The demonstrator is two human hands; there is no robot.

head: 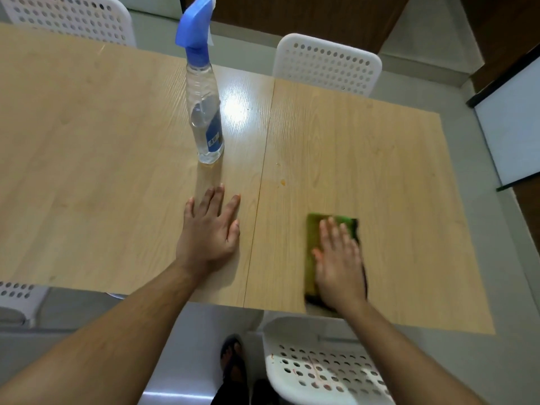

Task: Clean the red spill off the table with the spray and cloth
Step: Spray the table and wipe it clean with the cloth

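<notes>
Bright, even indoor light, prob overhead. Strong white glare patch on table [87, 147] just right of bottle [204, 112], washing out wood grain there. Soft faint shadows under hands; bottle casts pale streak toward viewer. Right hand [339, 264] and cloth [314, 229] motion-blurred, edges smeared. Left hand [209, 229] sharp. Wide-angle distortion: table edges bow, chair [327, 65] and bottle lean outward. Slight softness overall, corners dimmer.

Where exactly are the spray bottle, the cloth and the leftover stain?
Spray bottle [204, 112], head view: on its clear body, above the blue label.
Cloth [314, 229], head view: on the green corner showing beside the right hand's fingers.
Stain [282, 182], head view: on the small orange spot right of the table seam.
</notes>
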